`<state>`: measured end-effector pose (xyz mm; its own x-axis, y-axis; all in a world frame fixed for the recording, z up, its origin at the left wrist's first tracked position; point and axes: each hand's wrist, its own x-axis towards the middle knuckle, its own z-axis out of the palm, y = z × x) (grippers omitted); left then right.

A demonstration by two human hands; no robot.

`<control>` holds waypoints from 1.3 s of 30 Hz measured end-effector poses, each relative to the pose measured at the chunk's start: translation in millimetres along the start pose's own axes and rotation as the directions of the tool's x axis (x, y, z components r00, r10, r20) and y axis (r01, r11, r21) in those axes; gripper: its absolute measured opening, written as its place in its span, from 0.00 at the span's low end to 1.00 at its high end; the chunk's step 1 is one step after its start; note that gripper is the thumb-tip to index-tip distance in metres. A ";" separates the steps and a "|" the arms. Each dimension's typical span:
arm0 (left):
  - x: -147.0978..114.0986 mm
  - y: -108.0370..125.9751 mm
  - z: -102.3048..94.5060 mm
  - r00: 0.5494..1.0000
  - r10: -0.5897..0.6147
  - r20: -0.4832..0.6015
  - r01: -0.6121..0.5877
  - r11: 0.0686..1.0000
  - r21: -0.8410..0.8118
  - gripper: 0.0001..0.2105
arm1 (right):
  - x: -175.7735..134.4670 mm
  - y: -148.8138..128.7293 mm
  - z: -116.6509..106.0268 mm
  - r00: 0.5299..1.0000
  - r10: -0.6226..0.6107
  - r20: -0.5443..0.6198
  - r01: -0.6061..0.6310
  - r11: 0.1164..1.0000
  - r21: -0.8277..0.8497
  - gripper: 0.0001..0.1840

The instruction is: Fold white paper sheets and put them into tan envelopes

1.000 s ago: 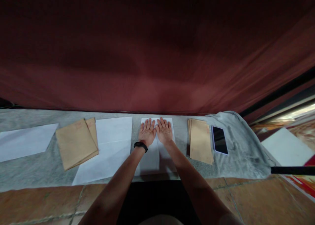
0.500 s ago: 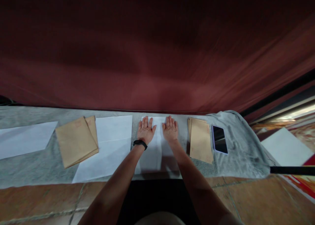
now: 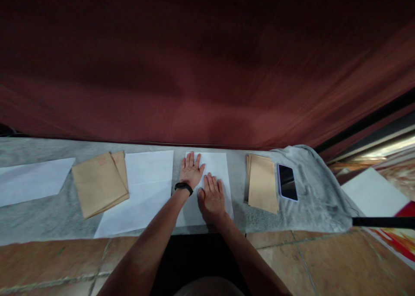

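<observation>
A sheet of white paper [image 3: 218,163] lies in front of me on the grey cloth [image 3: 240,220]. My left hand [image 3: 191,170], with a black band [image 3: 183,186] at its wrist, rests flat on the sheet's upper left part, fingers spread. Lower and nearer the middle of the sheet, my right hand [image 3: 212,196] lies flat too, palm down, fingers stretched out. Neither hand grips anything. To the left are more white sheets [image 3: 151,168], partly under brown envelopes [image 3: 99,181]. Right of the sheet is a stack of brown envelopes [image 3: 262,183].
A phone [image 3: 287,182] lies right of the envelope stack. Another white sheet [image 3: 32,179] is at the far left. A dark red curtain [image 3: 201,106] hangs behind the cloth. A black bar [image 3: 384,222] and a white board [image 3: 374,194] are at the right, above a tiled floor [image 3: 343,261].
My right hand has slid down and left from the sheet's upper right edge towards its middle. The left hand has stayed in place. The sheet's right side is now uncovered.
</observation>
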<state>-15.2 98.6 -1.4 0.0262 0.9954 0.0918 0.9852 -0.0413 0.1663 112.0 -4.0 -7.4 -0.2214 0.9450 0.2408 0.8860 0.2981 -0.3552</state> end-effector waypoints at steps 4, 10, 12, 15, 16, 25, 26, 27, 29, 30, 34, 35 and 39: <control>-0.3 0.0 -0.2 1.000 -0.008 -0.003 0.008 1.000 -0.007 0.30 | -17.7 10.7 -7.7 0.999 0.021 -0.038 -0.022 0.999 -0.030 0.29; -1.7 -0.5 2.0 1.000 -0.003 -0.013 0.003 1.000 -0.020 0.30 | -28.9 32.4 -17.8 0.996 0.052 -0.076 -0.058 0.995 -0.081 0.31; -2.6 -0.7 2.3 1.000 0.004 -0.021 -0.005 1.000 -0.017 0.30 | -31.2 33.9 -17.5 0.995 0.054 -0.088 -0.062 0.994 -0.091 0.31; -3.4 -1.4 1.4 0.999 0.013 -0.029 -0.013 1.000 -0.013 0.30 | -32.5 33.7 -16.2 0.994 0.049 -0.099 -0.059 0.994 -0.097 0.31; -3.5 -1.6 0.7 0.999 0.015 -0.028 -0.016 1.000 -0.013 0.30 | -32.5 33.7 -15.9 0.994 0.049 -0.099 -0.059 0.994 -0.097 0.31; -52.0 17.0 -3.4 0.972 0.209 -0.110 -0.216 0.975 -0.057 0.27 | -32.5 34.6 -14.6 0.993 0.048 -0.108 -0.062 0.990 -0.127 0.30; -65.6 21.0 -3.0 0.965 0.237 -0.114 -0.245 0.967 -0.066 0.27 | -32.6 34.7 -14.2 0.993 0.049 -0.109 -0.063 0.989 -0.133 0.29; -79.7 24.3 -2.4 0.958 0.263 -0.115 -0.271 0.960 -0.071 0.27 | -32.7 34.9 -13.8 0.993 0.046 -0.107 -0.061 0.988 -0.139 0.29; -106.8 28.4 -1.2 0.943 0.314 -0.108 -0.322 0.945 -0.065 0.27 | -32.9 35.6 -13.4 0.995 0.034 -0.095 -0.048 0.988 -0.149 0.29; -118.4 28.9 -0.7 0.938 0.331 -0.103 -0.338 0.939 -0.058 0.27 | -33.0 36.1 -13.2 0.996 0.027 -0.086 -0.040 0.987 -0.152 0.29; -144.5 23.8 -1.6 0.935 0.339 -0.106 -0.343 0.939 -0.020 0.27 | -32.7 37.4 -12.5 0.997 0.027 -0.072 -0.038 0.987 -0.158 0.30; -146.6 22.0 -2.5 0.937 0.333 -0.108 -0.336 0.942 -0.011 0.27 | -32.4 37.5 -12.4 0.997 0.031 -0.076 -0.043 0.987 -0.158 0.30; -149.2 15.4 -5.9 0.948 0.299 -0.108 -0.300 0.954 0.013 0.27 | -31.2 37.5 -12.1 0.995 0.040 -0.096 -0.054 0.987 -0.148 0.29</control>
<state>-4.9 -51.0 -6.8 0.3016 0.9220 0.2428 0.9342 -0.3367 0.1180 157.1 -24.0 -17.2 -0.1461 0.9389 0.3116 0.9472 0.2236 -0.2298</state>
